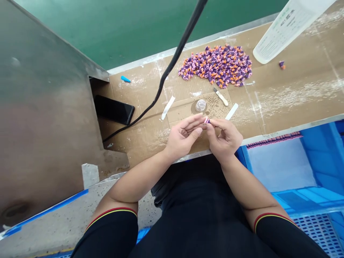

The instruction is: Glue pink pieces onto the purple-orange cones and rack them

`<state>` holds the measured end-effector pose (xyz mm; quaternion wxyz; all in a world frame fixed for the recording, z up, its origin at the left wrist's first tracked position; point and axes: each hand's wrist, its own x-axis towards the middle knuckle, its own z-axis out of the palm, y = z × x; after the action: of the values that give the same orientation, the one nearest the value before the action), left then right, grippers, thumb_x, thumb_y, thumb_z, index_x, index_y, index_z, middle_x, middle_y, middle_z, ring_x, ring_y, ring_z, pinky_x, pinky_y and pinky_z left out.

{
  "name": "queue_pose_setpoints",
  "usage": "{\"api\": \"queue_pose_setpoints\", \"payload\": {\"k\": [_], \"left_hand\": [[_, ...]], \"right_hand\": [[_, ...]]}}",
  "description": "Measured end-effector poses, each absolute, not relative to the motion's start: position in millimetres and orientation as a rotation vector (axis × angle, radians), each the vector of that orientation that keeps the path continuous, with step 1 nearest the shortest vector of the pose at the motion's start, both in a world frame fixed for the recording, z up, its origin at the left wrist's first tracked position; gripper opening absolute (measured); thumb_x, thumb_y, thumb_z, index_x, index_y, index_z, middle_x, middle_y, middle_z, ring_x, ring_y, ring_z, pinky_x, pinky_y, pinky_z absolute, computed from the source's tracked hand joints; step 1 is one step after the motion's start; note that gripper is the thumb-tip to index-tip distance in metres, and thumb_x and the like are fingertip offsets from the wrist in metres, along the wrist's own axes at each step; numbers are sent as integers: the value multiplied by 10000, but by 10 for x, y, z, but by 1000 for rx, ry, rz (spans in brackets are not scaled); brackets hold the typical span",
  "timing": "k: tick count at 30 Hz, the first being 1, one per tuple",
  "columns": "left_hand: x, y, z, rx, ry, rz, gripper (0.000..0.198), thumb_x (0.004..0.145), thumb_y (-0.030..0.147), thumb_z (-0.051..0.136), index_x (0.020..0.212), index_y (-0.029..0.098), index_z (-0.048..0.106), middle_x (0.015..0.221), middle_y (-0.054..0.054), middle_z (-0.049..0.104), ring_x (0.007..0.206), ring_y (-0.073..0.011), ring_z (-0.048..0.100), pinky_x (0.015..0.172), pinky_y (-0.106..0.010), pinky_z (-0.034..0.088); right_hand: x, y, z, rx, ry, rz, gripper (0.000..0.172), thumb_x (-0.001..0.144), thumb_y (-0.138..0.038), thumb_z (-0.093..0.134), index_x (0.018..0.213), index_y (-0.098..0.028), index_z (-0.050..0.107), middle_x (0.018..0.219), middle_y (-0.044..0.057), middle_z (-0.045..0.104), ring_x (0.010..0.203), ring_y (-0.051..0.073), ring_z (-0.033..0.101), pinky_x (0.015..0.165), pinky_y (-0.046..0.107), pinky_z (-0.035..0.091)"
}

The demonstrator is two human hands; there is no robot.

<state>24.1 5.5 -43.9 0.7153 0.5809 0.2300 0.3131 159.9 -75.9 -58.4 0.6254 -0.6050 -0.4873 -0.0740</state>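
Between the thumb and forefinger of my right hand [225,138] is a small purple, pink and white piece [207,121]. My left hand [185,136] is turned partly palm up, its fingers stretched out and its thumb apart. Its fingertips are right beside the piece; whether they touch it I cannot tell. Just beyond my hands a small clear round cup [201,105] stands on a wet patch of cardboard. A small knife with a pale handle [222,98] lies behind it to the right. Farther back is a heap of small purple, pink and orange pieces [217,66].
A black cable [172,66] hangs across the view. On the cardboard-covered table [145,132] are a phone [114,109], a blue cap-like object [125,79], white strips [168,107], a translucent bottle [285,32] and one stray piece [282,65]. Blue crates [319,154] stand below right; a metal housing [51,107] is left.
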Motion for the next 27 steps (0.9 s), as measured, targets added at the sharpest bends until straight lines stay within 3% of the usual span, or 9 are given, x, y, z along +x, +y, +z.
{"api": "queue_pose_setpoints", "payload": {"k": [5, 14, 22, 27], "left_hand": [[247, 35, -455, 1435, 594, 845, 349, 1019, 408, 815, 1340, 271, 828, 1308, -101, 836, 1147, -234, 844, 1046, -338, 699], [221, 165, -359, 1648, 590, 831, 219, 991, 432, 828, 1153, 299, 894, 1111, -71, 876, 1022, -224, 846, 969, -356, 691], [212, 132, -324, 1556, 629, 782, 211, 984, 416, 844, 1128, 271, 899, 1119, -80, 875, 1047, -225, 849, 992, -328, 685], [213, 145, -353, 1516, 642, 757, 269, 962, 485, 863, 1119, 270, 900, 1100, -85, 876, 1039, -234, 850, 988, -346, 693]], "right_hand": [[1611, -758, -570, -1379, -1177, -199, 165, 1024, -154, 780, 1134, -276, 774, 978, 15, 852, 851, 193, 837, 770, 321, 714], [1631, -816, -561, -1469, -1308, -204, 53, 1074, -256, 730, 1059, -272, 779, 945, 43, 857, 824, 210, 842, 742, 359, 734], [1631, -800, -541, -1334, -1287, -187, 192, 1005, -125, 789, 1129, -270, 770, 965, 27, 859, 836, 193, 842, 753, 322, 714], [1626, -803, -536, -1371, -1263, -121, 134, 1016, -163, 765, 1090, -275, 778, 968, 31, 864, 819, 203, 841, 729, 349, 712]]}}
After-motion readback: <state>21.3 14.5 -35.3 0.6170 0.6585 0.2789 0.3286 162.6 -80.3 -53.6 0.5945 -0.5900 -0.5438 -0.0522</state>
